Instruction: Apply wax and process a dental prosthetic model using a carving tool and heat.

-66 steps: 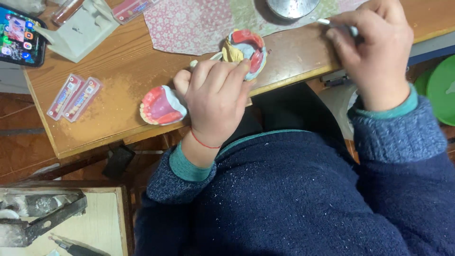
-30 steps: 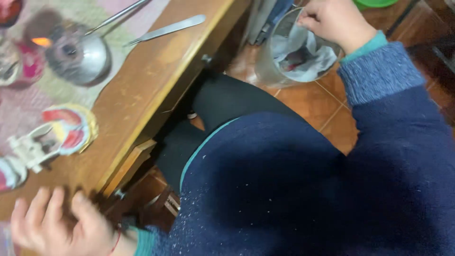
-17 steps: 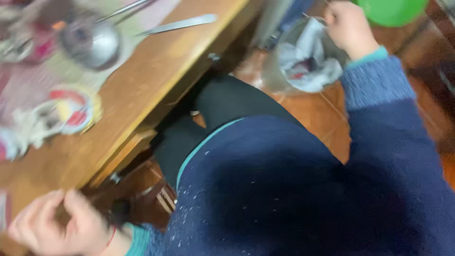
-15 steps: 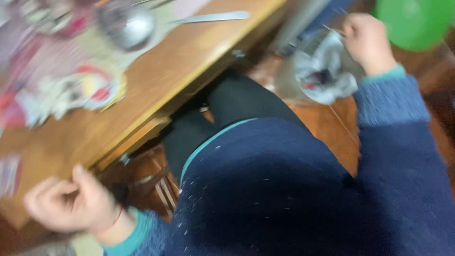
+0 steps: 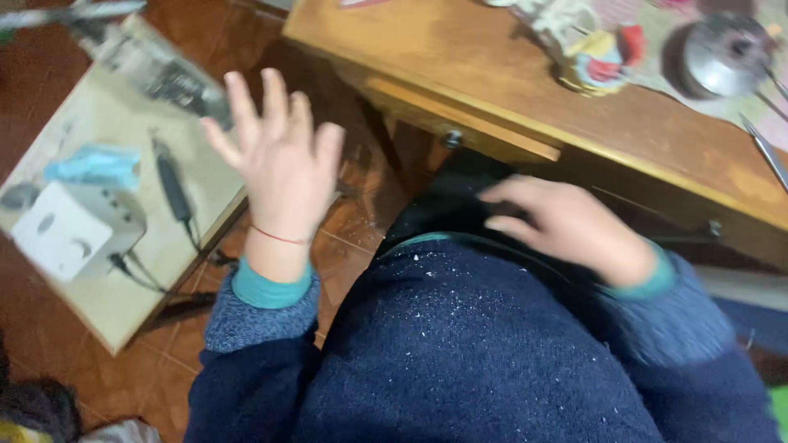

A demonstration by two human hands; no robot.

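Far left, 9 o'clock: low side surface [image 5: 98, 312], pale top, carrying a white boxy device [image 5: 70, 230] with a light blue cloth [image 5: 86, 164] just above it at 10 o'clock. A dark handpiece with cord [image 5: 174, 189] lies beside the box, cord trailing toward 7 o'clock. Blurred metal tool [image 5: 156, 74] at the surface's 12 o'clock edge, kind cannot tell.

Left hand [image 5: 279, 168] raised over the gap between side surface and lap, palm away from camera, fingers spread wide, grip fully open, holding nothing. Thin red string on the wrist [image 5: 279, 238]. Nearest things: the blurred metal tool at its 10 o'clock, the handpiece at its 9 o'clock, apart from both.

Centre: dark blue speckled sweater [image 5: 492, 353] fills 6 o'clock, red tiled floor [image 5: 353, 221] shows under the left arm.

Right hand [image 5: 566, 226] motion-blurred, low over the lap under the wooden surface [image 5: 509, 82], fingers stretched toward 9 o'clock, loosely open, nothing seen in the grip.

Up at 1 o'clock on the wooden surface: dental model [image 5: 595, 53], red, yellow and white, blurred. To its 3 o'clock, a round metal bowl [image 5: 722, 53] on patterned cloth. Far right edge, flat metal spatula [image 5: 771, 156].
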